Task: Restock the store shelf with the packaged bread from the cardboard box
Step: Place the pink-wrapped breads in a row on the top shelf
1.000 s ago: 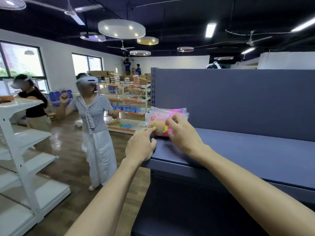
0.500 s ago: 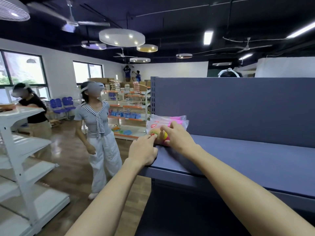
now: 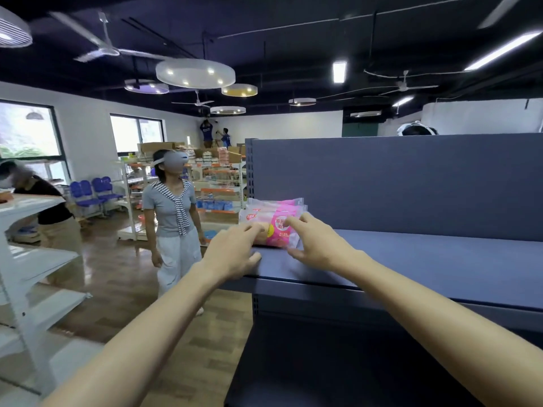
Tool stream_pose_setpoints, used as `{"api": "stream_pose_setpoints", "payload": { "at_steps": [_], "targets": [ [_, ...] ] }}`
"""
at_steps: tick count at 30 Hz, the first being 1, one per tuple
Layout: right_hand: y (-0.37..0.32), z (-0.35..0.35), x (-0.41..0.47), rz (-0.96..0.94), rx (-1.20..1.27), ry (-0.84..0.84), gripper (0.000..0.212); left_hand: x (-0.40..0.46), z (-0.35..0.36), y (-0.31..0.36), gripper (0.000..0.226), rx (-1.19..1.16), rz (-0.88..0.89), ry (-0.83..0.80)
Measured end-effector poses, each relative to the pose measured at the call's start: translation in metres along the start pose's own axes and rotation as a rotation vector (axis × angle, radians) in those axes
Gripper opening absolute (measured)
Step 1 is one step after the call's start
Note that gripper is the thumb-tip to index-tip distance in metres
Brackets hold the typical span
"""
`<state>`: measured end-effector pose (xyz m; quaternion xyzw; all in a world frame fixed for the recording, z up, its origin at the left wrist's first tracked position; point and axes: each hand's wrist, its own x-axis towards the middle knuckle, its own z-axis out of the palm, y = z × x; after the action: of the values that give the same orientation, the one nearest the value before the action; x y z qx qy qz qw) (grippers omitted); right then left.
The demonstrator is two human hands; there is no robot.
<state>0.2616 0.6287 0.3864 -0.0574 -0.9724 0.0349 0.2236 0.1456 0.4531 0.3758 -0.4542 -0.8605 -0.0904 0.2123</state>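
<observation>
Both hands point(image 3: 235, 254) point(image 3: 316, 245) touch pink bread packs point(image 3: 274, 221); label writing blurred.

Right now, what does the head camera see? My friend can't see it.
Two hands, left hand and right hand, touch a small stack of pink bread packets at the left end of a dark blue store shelf. People stand in the shop behind.
</observation>
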Motion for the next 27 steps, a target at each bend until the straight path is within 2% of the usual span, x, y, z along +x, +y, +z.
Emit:
{"api": "stream_pose_setpoints", "payload": {
  "at_steps": [5, 11, 14, 21, 27],
  "targets": [
    [0.009, -0.018, -0.062, 0.025, 0.016, 0.006, 0.044, -0.027, -0.003, 0.007, 0.053, 0.059, 0.124, 0.014],
    [0.009, -0.017, -0.127, -0.035, 0.078, 0.035, 0.043, -0.073, -0.004, 0.044, 0.054, -0.063, 0.253, 0.103],
    [0.014, 0.004, -0.174, -0.017, 0.084, -0.075, 0.048, -0.106, 0.022, 0.066, 0.052, -0.113, 0.310, 0.093],
    [0.042, 0.085, -0.297, 0.227, 0.110, -0.386, 0.057, -0.177, 0.130, 0.126, 0.059, -0.158, 0.371, -0.192],
    [0.058, 0.142, -0.381, 0.435, 0.193, -0.598, 0.058, -0.214, 0.196, 0.162, 0.066, -0.123, 0.421, -0.329]
  ]
}}
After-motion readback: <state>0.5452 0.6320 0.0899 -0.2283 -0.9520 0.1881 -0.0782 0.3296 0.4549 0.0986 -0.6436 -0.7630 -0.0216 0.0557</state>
